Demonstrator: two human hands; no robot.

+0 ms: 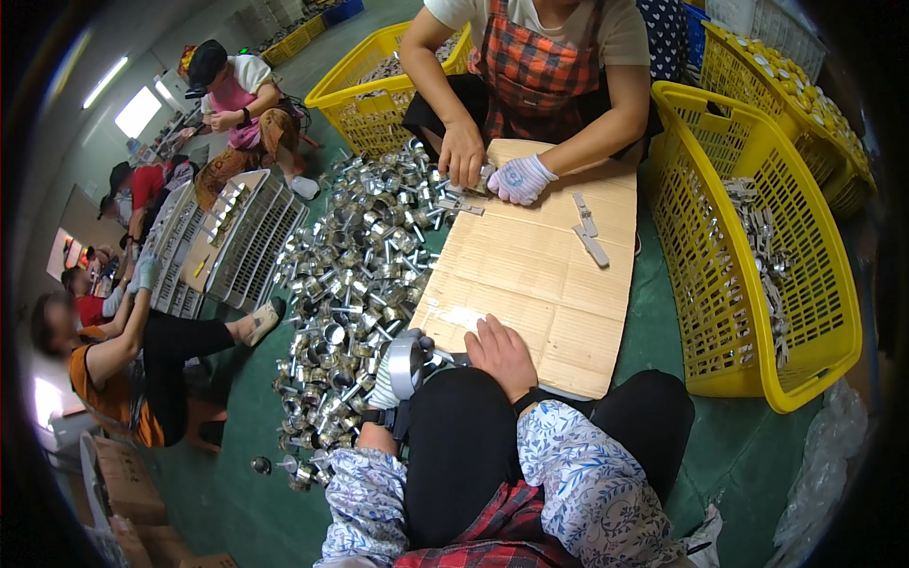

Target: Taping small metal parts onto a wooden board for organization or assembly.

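My left hand, in a striped glove, is closed round a round metal cup with a short stem, just above my left knee. My bare right hand lies at the near edge of a cardboard sheet, its fingers stretched out. A dark grey piece pokes out between my two hands; I cannot make out what it is. Left of the cardboard spreads a heap of similar metal cups with stems. Flat grey metal handles rest on the cardboard's far right part.
Opposite me, a co-worker's bare hand and gloved hand work on a metal part at the cardboard's far edge. A yellow basket holding metal parts stands at right, another yellow basket behind the heap. More people sit at left beside grey crates.
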